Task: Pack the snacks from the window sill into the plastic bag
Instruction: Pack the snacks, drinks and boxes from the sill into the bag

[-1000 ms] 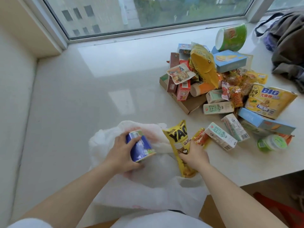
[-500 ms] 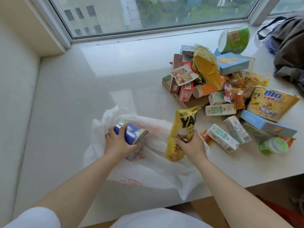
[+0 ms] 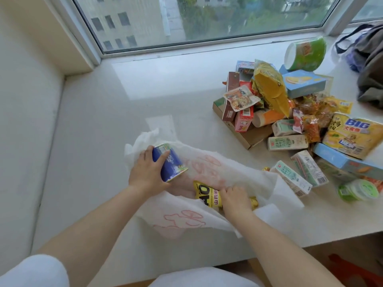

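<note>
Left hand: grip clamped on blue carton, above bag.
Right hand: grip clamped on yellow packet, inside bag mouth.
Snacks: piled on sill, right.

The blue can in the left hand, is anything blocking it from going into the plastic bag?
Nothing solid does. The left hand holds the blue can over the white plastic bag, whose mouth the right hand occupies while pushing in the yellow snack packet. That hand and packet crowd the opening.
</note>
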Demonstrator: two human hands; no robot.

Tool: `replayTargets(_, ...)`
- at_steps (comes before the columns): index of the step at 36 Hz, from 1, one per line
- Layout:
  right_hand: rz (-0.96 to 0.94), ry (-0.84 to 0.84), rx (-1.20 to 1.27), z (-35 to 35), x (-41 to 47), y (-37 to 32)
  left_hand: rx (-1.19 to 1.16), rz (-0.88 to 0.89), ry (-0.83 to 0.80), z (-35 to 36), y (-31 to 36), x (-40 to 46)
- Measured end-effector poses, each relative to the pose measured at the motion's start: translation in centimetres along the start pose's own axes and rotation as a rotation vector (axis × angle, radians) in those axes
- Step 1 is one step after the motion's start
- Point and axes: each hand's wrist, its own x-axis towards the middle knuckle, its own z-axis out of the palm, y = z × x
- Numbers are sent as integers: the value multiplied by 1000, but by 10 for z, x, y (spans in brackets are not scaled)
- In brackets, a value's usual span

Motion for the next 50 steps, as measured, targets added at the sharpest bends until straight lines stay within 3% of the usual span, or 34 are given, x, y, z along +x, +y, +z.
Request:
replayTargets(3,-33,-39,-74,2,-1,5,157,50,-31,3,-3,-3)
replayTargets(6,-77,-54,-139,0,0,14,115,103,-54,2,-6,-8)
replayTargets(10,-150,29,-30,-4,-3,21,19,215,56,4,-7,-12)
replayTargets(14,-270,79,-9,0,-14,26,125,288,-149,8,-5,-14)
replayTargets(16,-134,163,17,5,-20,30,163,234,-259,13,-5,-14)
replayTargets(19,255,184,240,10,-28,36,137,167,-336,19,-7,-16)
replayTargets(22,531,-92,454,33,-37,41,108,146,-368,17,-8,-19)
replayTargets(25,518,-248,761,52,-46,37,89,139,-367,16,-2,-19)
replayTargets(30,544,-264,876,49,-45,39,75,144,-313,22,21,-19)
replayTargets(35,557,-261,770,45,-56,56,111,186,-322,17,44,-15)
replayTargets(43,714,113,610,34,-56,114,43,288,-190,3,114,9)
replayTargets(50,685,101,493,38,-39,177,31,365,-237,18,215,34)
